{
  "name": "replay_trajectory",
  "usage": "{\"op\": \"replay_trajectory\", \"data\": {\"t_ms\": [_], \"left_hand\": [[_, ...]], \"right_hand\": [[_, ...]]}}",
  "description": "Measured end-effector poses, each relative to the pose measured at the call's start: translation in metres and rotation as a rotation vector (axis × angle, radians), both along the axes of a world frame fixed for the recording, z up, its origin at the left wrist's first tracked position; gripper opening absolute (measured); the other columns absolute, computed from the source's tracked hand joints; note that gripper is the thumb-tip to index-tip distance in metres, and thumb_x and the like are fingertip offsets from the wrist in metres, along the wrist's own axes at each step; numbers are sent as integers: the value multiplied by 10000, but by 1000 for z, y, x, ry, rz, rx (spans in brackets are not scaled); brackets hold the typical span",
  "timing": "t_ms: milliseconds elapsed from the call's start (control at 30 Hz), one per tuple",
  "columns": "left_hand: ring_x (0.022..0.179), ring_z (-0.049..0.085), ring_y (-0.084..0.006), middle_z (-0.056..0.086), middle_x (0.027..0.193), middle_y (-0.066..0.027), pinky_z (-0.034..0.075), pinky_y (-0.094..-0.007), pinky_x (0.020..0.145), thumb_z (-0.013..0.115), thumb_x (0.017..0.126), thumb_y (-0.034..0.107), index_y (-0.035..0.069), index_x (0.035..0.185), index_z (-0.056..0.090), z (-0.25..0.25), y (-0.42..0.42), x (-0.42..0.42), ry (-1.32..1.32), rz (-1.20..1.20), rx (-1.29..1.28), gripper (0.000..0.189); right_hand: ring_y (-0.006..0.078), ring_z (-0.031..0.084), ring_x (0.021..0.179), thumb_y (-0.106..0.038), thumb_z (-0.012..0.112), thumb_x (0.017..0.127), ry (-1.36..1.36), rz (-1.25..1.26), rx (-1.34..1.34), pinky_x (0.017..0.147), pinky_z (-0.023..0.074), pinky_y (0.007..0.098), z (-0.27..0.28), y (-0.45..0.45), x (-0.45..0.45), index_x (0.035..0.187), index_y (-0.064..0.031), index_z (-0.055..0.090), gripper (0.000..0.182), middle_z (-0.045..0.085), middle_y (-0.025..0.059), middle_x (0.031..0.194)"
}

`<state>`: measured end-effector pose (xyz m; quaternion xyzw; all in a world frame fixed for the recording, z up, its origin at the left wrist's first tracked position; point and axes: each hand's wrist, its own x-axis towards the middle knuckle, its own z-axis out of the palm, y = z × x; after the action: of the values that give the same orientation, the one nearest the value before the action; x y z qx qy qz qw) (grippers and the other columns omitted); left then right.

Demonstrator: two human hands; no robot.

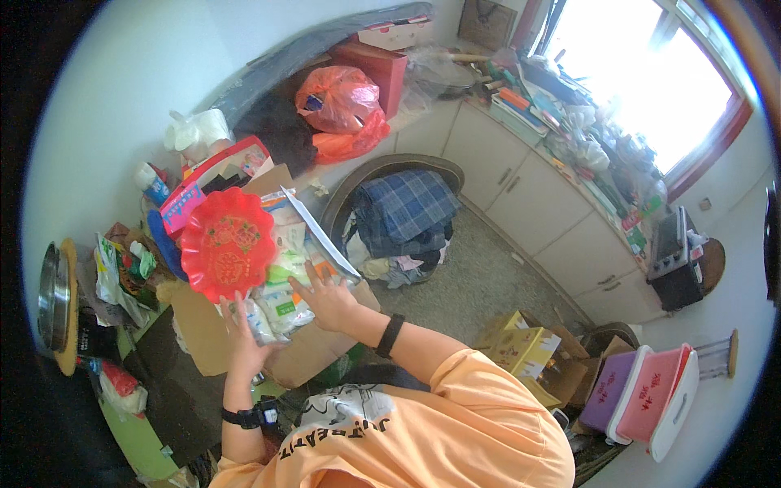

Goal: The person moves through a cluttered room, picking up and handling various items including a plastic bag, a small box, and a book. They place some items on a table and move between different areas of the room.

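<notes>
A cardboard box (323,349) in front of me is filled with white plastic packets (291,241), some with green and orange print. A red scalloped plastic tray (229,244) with a gold and floral pattern lies tilted at the left side of the packets. My left hand (244,329) is at the tray's near rim, fingertips by the rim and thumb spread toward a clear-white packet (259,323). Whether it touches the tray is hard to tell. With fingers spread, my right hand (329,302) rests on the packets. A white flat panel (320,232) stands along the box's far right side.
Beyond the box, a large dark basin (399,160) holds folded clothes, a blue plaid cloth (407,204) on top. Red plastic bags (341,104) sit behind. White cabinets (518,183) line the far side. Yellow boxes (521,348) and lidded plastic bins (650,393) stand to the right.
</notes>
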<state>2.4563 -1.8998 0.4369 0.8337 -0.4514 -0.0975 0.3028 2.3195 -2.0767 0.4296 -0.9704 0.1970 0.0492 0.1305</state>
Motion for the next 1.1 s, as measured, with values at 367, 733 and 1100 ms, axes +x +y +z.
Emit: {"op": "replay_trajectory", "data": {"t_ms": [367,733,1100], "left_hand": [[1371,106,-421,-79,1510,-167,212,-685,987,819,544,43,234,1460,117,-9,-14,-19,-159,-16,99,1169],[1365,104,-430,-22,1512,-166,214,-694,974,813,586,132,186,1447,176,-24,1,-15,-291,-122,107,1072],[1359,63,-459,1,1526,-102,262,-708,947,781,629,152,260,1439,229,-18,-10,-29,-434,-55,461,986]], "right_hand": [[462,296,1290,-288,732,680,-6,-3,-37,914,378,616,-7,0,2,1462,-186,121,998,104,260,1474],[439,337,1276,-283,767,635,16,18,28,890,385,621,4,-1,-3,1461,-179,144,1040,71,269,1481],[454,344,1264,-351,781,625,8,20,16,901,383,617,-2,-3,-1,1462,-172,138,1070,65,287,1474]]}}
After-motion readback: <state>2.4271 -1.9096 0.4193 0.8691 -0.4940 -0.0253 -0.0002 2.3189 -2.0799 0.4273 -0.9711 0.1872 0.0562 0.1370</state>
